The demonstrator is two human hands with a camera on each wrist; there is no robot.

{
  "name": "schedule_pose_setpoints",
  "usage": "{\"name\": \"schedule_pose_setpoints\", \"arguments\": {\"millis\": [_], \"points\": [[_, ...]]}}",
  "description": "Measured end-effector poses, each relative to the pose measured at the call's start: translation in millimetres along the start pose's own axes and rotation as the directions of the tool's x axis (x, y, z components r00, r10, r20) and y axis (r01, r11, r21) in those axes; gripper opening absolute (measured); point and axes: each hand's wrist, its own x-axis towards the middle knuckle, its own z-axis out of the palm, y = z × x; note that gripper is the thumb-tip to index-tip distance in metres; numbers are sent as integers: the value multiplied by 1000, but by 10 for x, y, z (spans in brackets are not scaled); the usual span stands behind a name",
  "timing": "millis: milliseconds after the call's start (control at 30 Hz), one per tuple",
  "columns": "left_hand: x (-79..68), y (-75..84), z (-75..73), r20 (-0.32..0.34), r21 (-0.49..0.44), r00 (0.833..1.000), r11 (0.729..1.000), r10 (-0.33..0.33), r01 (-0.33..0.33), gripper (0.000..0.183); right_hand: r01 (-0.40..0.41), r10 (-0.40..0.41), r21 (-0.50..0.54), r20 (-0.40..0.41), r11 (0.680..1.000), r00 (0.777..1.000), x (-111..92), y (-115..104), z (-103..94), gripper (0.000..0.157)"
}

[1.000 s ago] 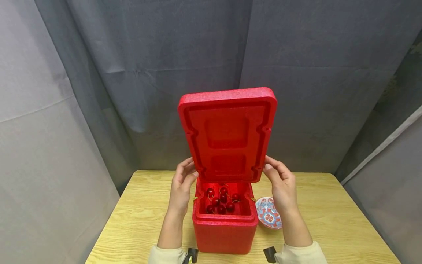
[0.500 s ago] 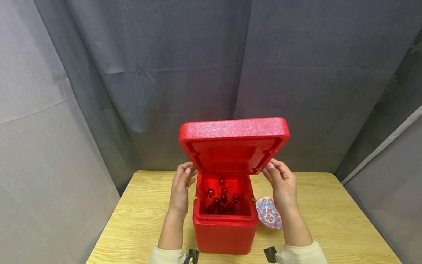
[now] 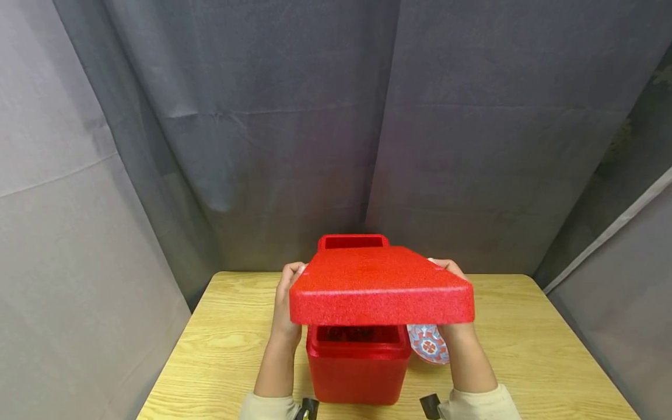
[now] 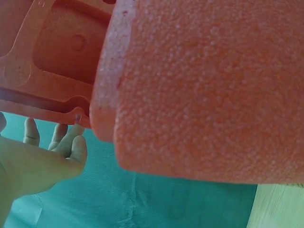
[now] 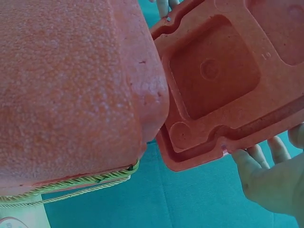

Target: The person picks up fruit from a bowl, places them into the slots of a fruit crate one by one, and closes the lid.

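Note:
Both hands hold a red foam box lid (image 3: 378,274) by its sides, above the red foam box (image 3: 359,379). The lid tilts, its top face showing in the head view and its recessed underside in both wrist views. My left hand (image 3: 285,309) grips the left edge, with fingertips along the rim in the left wrist view. On the opposite edge my right hand (image 3: 451,268) grips with its thumb at the rim, partly hidden by the lid in the head view. Dark cherries (image 3: 349,334) lie in the box, mostly hidden under the lid.
A bowl (image 3: 428,345) with a red and blue pattern stands right of the box, partly covered by the lid. Twisted rope (image 5: 109,178) runs along the box's side. A wooden table (image 3: 226,326) carries everything, with grey curtains (image 3: 262,146) behind it.
The lid's front edge has swung down and towards me from a raised position, covering most of the cherries. Both hands have stayed nearly in place at its sides.

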Motion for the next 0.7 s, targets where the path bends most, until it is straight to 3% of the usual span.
{"name": "schedule_pose_setpoints", "arguments": {"millis": [133, 233, 367, 467, 567, 700], "points": [[0, -47, -22, 15, -38, 999, 998, -45, 45, 11, -93, 93, -7, -20, 996, 995, -122, -372, 330, 40], [-2, -73, -39, 25, -31, 999, 998, -46, 46, 14, -52, 52, 8, 47, 999, 998, -195, -524, 497, 44], [-8, -72, -39, -7, -3, 1000, 1000, -27, 27, 18, -6, 16, -106, 93, 994, 996, -144, -360, 307, 37], [-10, -49, -12, -59, 49, 998, 999, -13, 16, 23, -95, 103, -233, 21, 968, 994, -94, -207, 114, 24], [-12, -23, 27, -92, 97, 996, 995, -9, 18, 25, -193, 197, -270, -16, 943, 980, -59, -115, -9, 34], [-17, -13, 61, -105, 148, 995, 989, 6, 10, 23, -209, 217, -293, -5, 933, 976, -48, -88, -40, 43]]}}
